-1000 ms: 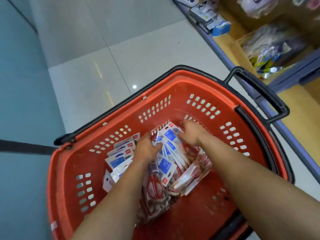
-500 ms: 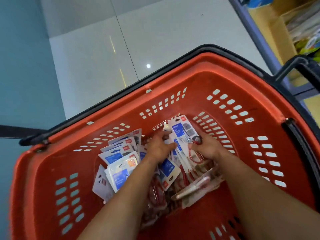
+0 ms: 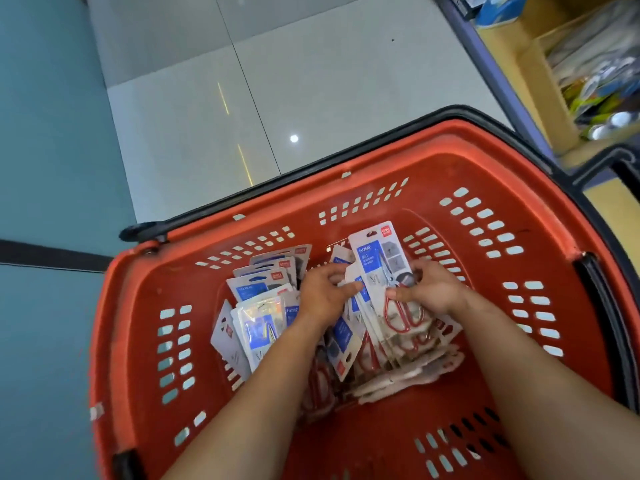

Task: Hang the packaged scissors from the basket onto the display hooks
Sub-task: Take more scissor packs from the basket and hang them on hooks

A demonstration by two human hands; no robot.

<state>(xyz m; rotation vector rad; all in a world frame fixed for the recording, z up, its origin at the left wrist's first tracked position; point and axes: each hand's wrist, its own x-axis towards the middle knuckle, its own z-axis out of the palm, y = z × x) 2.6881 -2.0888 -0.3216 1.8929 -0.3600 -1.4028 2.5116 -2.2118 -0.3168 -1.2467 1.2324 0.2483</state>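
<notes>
My L hand (image 3: 323, 297) & R hand (image 3: 434, 289) grip stack of scissors packs (image 3: 375, 268) from both sides, inside basket (image 3: 433, 168) near far wall.

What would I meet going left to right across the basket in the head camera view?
First the basket's left wall, loose scissors packs, left hand, raised scissors pack, right hand, basket's right wall.

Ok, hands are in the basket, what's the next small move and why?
Probably lift the stack out of the basket: left hand and right hand grip it from both sides, and loose packs lie beside it.
</notes>
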